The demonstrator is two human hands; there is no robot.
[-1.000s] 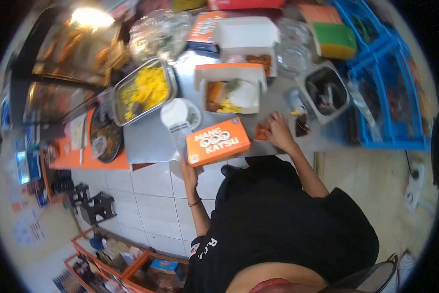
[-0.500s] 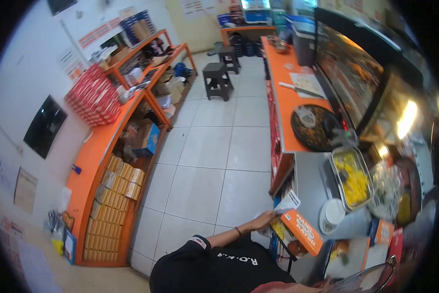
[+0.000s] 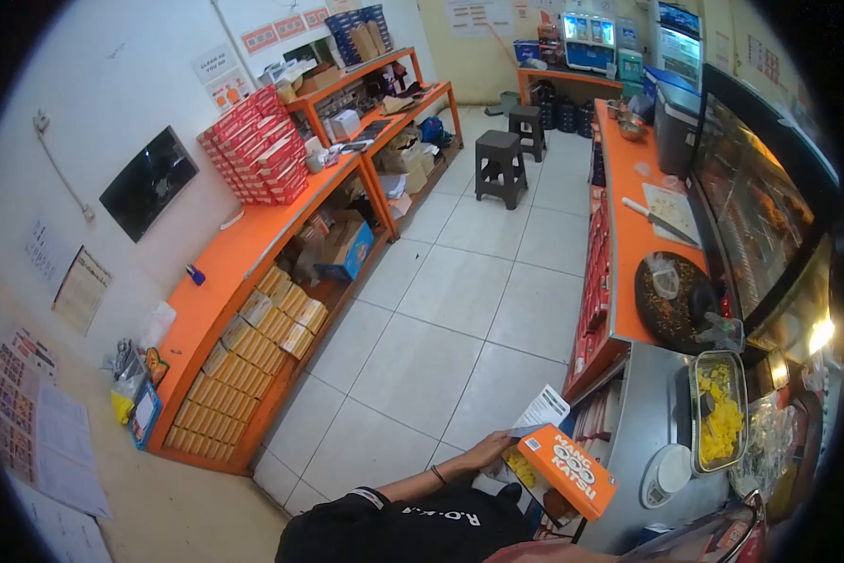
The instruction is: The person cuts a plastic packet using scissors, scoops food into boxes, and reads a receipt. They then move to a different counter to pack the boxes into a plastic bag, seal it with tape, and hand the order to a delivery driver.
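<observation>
My left hand, with a dark band at the wrist, is closed on the edge of an orange food box with white lettering on its lid. The box is tilted and partly open in front of my black shirt. Yellow food shows inside, beside a brown fried piece. A printed paper slip stands just beyond the hand. My right hand is not visible. Past the box, on the steel counter, are a white round-lidded tub and a metal tray of yellow chopped food.
At right, an orange counter carries a knife, a dark round board and a glass food warmer. Shelves of stacked boxes line the left. Stools stand on the tiled floor.
My view has turned left, so the room appears shifted right. The box stays in my left hand. The other open food box on the counter has dropped out of sight.
</observation>
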